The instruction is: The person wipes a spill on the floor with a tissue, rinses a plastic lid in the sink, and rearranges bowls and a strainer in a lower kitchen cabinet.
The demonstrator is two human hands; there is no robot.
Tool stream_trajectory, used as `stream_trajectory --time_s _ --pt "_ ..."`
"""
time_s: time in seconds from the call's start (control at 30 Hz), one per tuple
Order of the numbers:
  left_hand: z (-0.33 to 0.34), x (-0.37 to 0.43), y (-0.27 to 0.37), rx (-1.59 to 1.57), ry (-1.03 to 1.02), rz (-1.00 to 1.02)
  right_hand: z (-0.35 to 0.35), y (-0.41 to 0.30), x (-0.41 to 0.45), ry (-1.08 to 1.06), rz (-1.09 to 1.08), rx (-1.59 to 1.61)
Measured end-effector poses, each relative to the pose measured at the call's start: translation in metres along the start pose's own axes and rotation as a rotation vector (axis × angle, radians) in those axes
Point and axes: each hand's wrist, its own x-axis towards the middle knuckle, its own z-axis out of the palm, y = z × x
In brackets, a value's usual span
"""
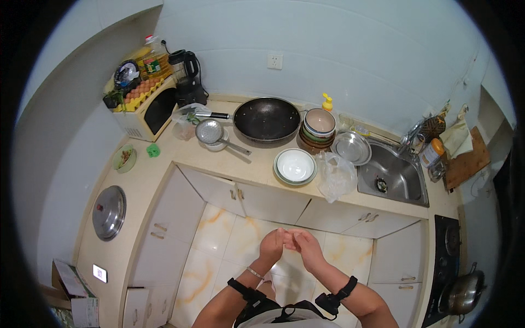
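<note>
My left hand (pixel 271 246) and my right hand (pixel 308 247) meet in front of my body, over the tiled floor. Their fingers curl inward and touch each other. No object shows between them, though the curled fingers partly hide the palms. Beyond the hands, at the counter's front edge, sit stacked white bowls (pixel 296 166). A clear plastic bag (pixel 337 176) lies right of these and hangs over the edge. Behind stand a black frying pan (pixel 267 119) and a stack of bowls (pixel 320 122). A metal skimmer (pixel 210 132) rests on a small white bowl (pixel 217 145).
A steel sink (pixel 393 174) is set into the counter at right, beside a metal basin (pixel 351 147). A pot (pixel 461 293) stands on the gas hob (pixel 442 262). Leftward are a microwave (pixel 141 123), a blender (pixel 186 78), a pot lid (pixel 109 213) and a phone (pixel 100 273).
</note>
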Motion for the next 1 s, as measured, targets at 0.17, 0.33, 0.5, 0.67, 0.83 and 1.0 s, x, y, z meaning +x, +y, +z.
stream_trajectory --time_s 0.17,0.33,0.5,0.67,0.83,1.0 --pt "0.009 0.075 0.036 -0.661 -0.134 -0.626 -0.008 -0.02 0.059 0.009 -0.493 -0.881" --pt "0.015 0.134 0.032 -1.349 -0.441 -0.61 -0.061 -0.014 0.1 -0.089 -0.575 -1.233" --pt "0.019 0.172 0.056 -0.846 -0.348 -0.662 -0.152 -0.008 0.104 -0.046 -0.309 -1.719" --pt "0.075 0.2 0.062 -0.642 -0.449 -0.617 -0.272 -0.024 0.082 0.375 -0.213 -1.579" --pt "0.162 0.221 0.037 -0.346 -0.402 -0.56 -0.381 -0.055 0.076 0.504 -0.071 -1.53" --pt "0.225 0.233 0.008 -0.12 -0.336 -0.477 -0.466 -0.07 0.077 0.516 -0.139 -1.423"
